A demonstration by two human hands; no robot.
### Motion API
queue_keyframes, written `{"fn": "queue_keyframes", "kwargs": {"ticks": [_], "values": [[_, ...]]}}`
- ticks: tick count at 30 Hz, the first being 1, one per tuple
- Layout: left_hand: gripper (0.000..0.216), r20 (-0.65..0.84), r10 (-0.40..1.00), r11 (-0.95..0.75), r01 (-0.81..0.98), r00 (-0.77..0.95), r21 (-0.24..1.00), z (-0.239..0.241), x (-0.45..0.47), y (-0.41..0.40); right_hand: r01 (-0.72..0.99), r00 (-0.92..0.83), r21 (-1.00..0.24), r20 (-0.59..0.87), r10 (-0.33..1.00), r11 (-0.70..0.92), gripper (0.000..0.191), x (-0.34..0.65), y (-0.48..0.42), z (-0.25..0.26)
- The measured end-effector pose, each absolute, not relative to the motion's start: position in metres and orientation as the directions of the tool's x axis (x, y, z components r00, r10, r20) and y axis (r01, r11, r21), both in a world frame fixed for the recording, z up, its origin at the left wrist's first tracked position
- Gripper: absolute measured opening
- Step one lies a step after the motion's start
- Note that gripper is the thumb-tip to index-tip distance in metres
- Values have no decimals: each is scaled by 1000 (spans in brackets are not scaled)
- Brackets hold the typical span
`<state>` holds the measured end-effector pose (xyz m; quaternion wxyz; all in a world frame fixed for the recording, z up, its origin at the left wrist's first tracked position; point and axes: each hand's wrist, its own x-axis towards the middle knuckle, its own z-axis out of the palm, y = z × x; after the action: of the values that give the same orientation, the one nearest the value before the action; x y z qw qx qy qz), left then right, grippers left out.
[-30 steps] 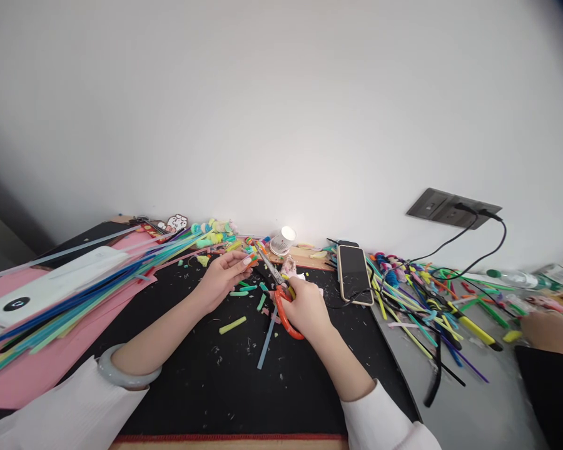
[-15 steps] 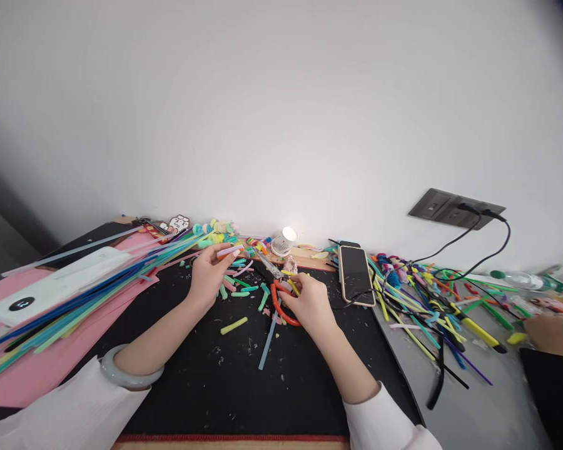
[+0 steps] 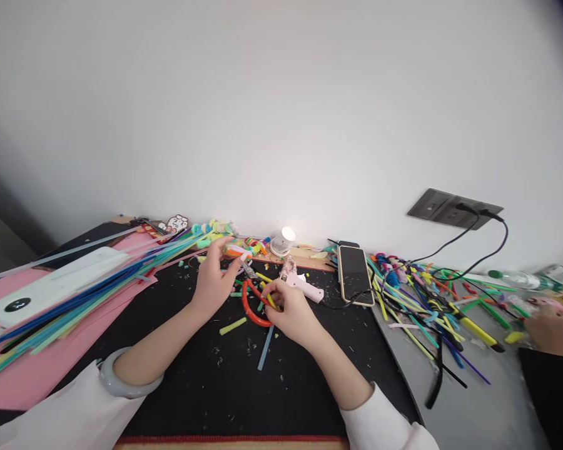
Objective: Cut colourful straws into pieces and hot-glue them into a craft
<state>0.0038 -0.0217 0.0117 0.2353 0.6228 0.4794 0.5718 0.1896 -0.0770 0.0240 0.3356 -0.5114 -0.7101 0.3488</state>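
Observation:
My left hand [image 3: 214,273] pinches a small bundle of orange and pale lilac fuzzy stems [image 3: 237,250] between thumb and fingers. My right hand [image 3: 291,314] grips red-handled pliers [image 3: 249,306], one curved handle looping out to the left. Their metal jaws meet or nearly meet the lilac end of the bundle; exact contact is too small to tell. Yellow strips show by the right fingers. A pale pink glue gun [image 3: 304,288] lies just beyond that hand. Below the pliers, a yellow-green stem piece [image 3: 233,326] and a grey-blue strip [image 3: 265,350] rest on the black mat [image 3: 225,387].
Long coloured stems [image 3: 89,294] and a white box [image 3: 51,289] lie on pink sheets at left. A paper cup [image 3: 282,242] stands near the wall. A phone [image 3: 355,275], cables, a bottle [image 3: 516,280] and scattered stems fill the right, beside another person's hand [image 3: 553,331].
My right hand has carried the pliers left, bringing the jaws up to the bundle in my left hand. The glue gun now shows more fully. My left hand has shifted slightly right.

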Motion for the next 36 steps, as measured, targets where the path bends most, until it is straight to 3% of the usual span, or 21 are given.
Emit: {"fn": "queue_keyframes", "kwargs": {"ticks": [4,7,13,17,24,30,36], "values": [[37,588,808,-544,331,-42,771,8,6,-22,298,-316,-941,58,947,158,30,184,-79,23],[38,562,826,-527,295,-39,797,8,8,-22,85,-402,-994,29,915,69,36,182,-81,24],[41,581,813,-533,342,-47,774,11,6,-20,-189,-505,-980,35,863,-70,46,179,-85,32],[24,642,767,-585,434,21,685,10,5,-17,-140,-389,-989,9,921,-50,28,178,-82,29],[19,712,670,-715,441,211,543,7,5,-16,-2,-37,-996,89,995,89,39,189,-70,17],[20,665,667,-741,390,335,547,8,9,-20,-75,22,-986,146,989,147,54,194,-64,11],[21,611,690,-724,382,388,574,9,9,-22,-88,179,-978,170,969,188,42,202,-60,11]]}}
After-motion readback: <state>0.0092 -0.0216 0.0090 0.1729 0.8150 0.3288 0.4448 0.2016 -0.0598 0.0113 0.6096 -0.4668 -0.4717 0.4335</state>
